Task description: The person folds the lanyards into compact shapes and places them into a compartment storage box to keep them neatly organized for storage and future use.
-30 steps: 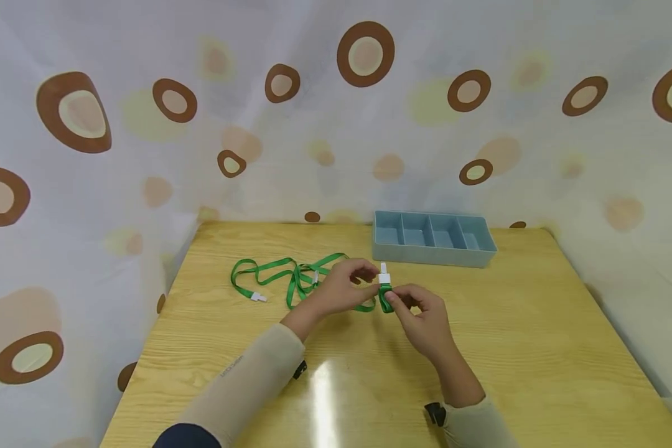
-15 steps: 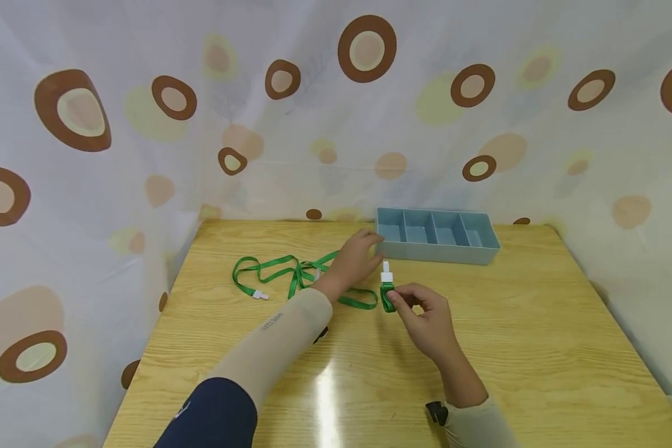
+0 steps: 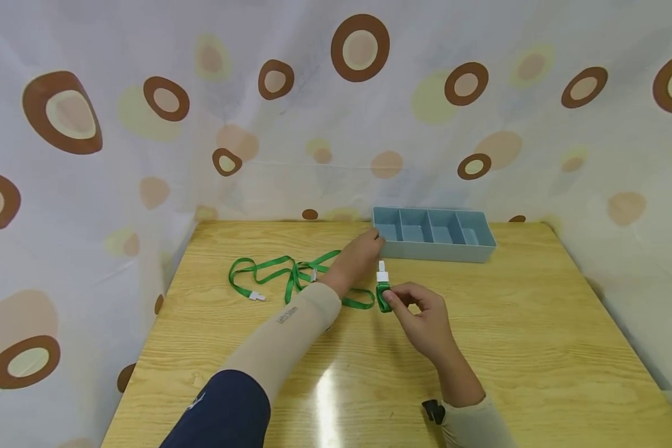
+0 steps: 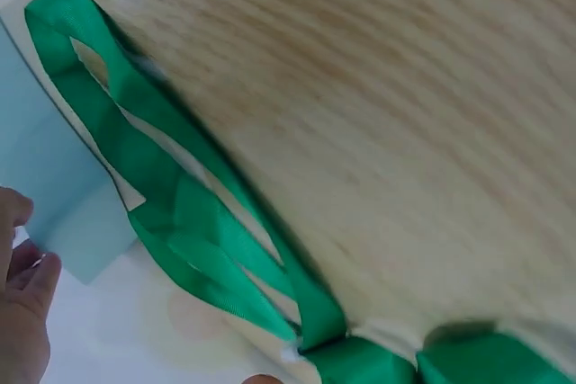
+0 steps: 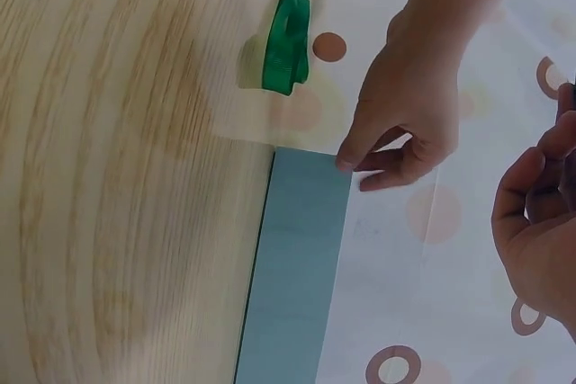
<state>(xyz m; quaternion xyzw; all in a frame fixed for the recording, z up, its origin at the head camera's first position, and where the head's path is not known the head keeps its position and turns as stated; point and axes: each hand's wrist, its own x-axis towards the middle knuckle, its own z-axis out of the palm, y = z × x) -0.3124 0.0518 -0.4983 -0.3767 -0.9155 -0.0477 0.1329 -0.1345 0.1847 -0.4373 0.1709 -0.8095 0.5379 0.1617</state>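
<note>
My right hand (image 3: 422, 317) pinches a folded green lanyard (image 3: 383, 297) between thumb and fingers, its white plastic clip (image 3: 382, 272) pointing up. Reaching over the table, my left hand (image 3: 358, 256) is at the near left corner of a blue-grey divided tray (image 3: 434, 251). In the right wrist view, the left hand's thumb (image 5: 346, 159) meets the tray's rim and its other fingers curl past the edge. Part of this grip is hidden in the head view. The held lanyard's loops (image 4: 180, 195) fill the middle of the left wrist view.
More green lanyard strap (image 3: 269, 266) lies in loose curves on the left of the wooden table (image 3: 526, 348), with a white clip (image 3: 256, 297) at one end. My left forearm crosses over part of it. A patterned curtain (image 3: 291, 180) hangs behind the table.
My left hand has left the folded lanyard and moved forward to the tray, its fingers closing at the rim. The right hand keeps the lanyard in nearly the same place.
</note>
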